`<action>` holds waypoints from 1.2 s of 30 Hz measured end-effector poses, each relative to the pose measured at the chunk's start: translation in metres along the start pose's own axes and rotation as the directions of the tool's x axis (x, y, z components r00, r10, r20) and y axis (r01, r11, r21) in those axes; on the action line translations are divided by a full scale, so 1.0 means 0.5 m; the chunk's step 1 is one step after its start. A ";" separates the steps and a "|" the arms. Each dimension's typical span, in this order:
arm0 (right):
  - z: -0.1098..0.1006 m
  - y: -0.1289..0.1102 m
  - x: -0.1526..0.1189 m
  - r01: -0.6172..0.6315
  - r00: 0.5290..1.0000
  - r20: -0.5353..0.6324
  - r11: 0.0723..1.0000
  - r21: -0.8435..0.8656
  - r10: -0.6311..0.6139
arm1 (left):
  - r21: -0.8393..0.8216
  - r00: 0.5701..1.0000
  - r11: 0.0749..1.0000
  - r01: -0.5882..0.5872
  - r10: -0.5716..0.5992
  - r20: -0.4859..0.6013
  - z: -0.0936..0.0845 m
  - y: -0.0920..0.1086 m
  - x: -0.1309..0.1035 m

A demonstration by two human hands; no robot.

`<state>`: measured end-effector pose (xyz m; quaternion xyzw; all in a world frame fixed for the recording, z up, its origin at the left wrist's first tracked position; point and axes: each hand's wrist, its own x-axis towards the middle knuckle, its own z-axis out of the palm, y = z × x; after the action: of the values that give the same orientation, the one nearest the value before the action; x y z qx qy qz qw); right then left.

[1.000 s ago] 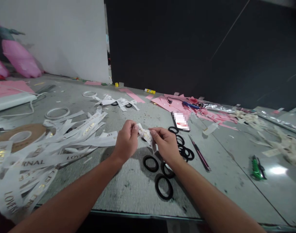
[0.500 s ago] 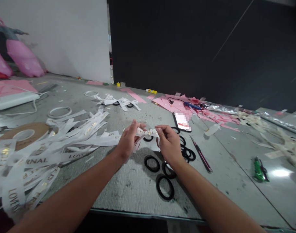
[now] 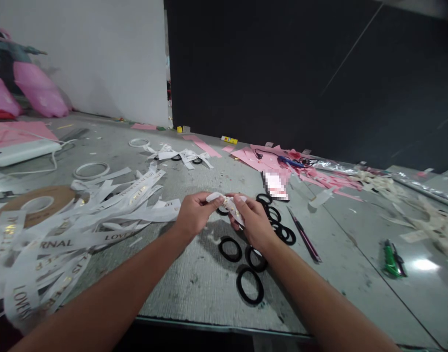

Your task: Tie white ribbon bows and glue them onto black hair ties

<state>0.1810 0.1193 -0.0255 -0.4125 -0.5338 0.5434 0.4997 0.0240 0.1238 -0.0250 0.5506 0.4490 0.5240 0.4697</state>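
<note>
Near the middle of the table, my left hand (image 3: 197, 211) and my right hand (image 3: 254, 218) pinch a short white printed ribbon (image 3: 231, 204) between them, bunched at its centre. A black ring (image 3: 222, 210) shows just behind and below the ribbon; whether the two are joined I cannot tell. Several more black rings lie close to my right hand, one of them (image 3: 230, 249) in front of the hands and another (image 3: 249, 285) nearer the table edge. To the left spreads a pile of loose white ribbons (image 3: 110, 236) with gold lettering.
A brown ribbon roll (image 3: 57, 200) sits at the left. Ribbon bows on rings (image 3: 183, 155) lie farther back. On the right are a phone (image 3: 276, 186), a dark red pen-like tool (image 3: 305, 235), a green cutter (image 3: 392, 259) and pink scraps (image 3: 260, 159).
Both hands have turned and closed in around the ribbon. Its middle is now more bunched, and one end hangs down by my right fingers.
</note>
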 end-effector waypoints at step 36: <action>0.016 -0.009 -0.042 0.534 0.800 0.324 0.353 -0.768 -0.505 | -0.183 0.960 0.983 -0.013 -0.039 -0.278 0.015 -0.005 0.011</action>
<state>0.1772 0.0969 -0.0221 -0.3986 -0.8339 0.0427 0.3794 0.0317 0.1292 -0.0269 0.4225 0.4645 0.6326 0.4533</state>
